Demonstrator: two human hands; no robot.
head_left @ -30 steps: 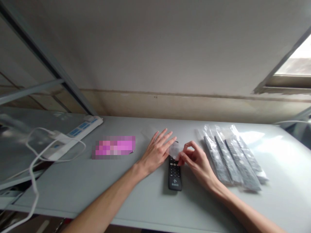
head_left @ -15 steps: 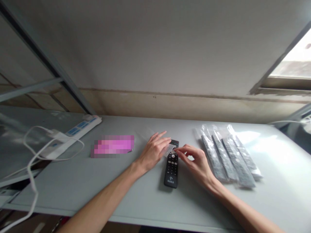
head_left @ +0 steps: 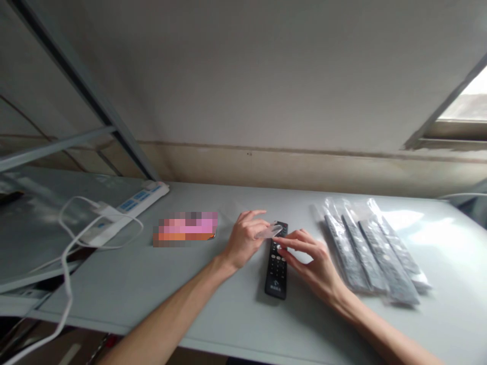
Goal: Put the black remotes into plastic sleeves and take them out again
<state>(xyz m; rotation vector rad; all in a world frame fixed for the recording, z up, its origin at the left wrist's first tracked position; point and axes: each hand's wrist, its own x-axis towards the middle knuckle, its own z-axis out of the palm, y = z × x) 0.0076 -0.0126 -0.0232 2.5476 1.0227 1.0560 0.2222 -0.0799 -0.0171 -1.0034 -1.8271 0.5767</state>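
Observation:
A black remote control [head_left: 276, 279] lies face up on the grey table, its far end partly covered by my hands. My left hand [head_left: 247, 237] is closed on a piece of clear plastic [head_left: 269, 232], held over the upper buttons; whether it is a bag or a film I cannot tell. At the remote's right side is my right hand [head_left: 310, 249], thumb and index finger apart above the buttons. Its index fingertip is close to the plastic's lower edge, and I cannot tell whether they touch.
Several remotes in clear plastic bags [head_left: 375, 253] lie side by side on the right. To the left are a blurred pink and orange object [head_left: 186, 229], a white power strip [head_left: 127, 213] and a looped white cable [head_left: 67, 274]. A wall [head_left: 266, 167] borders the table's far edge.
My right thumb and index finger have parted from their pinch near the plastic. My left fingers have curled more, and the plastic is raised. The view has shifted slightly left.

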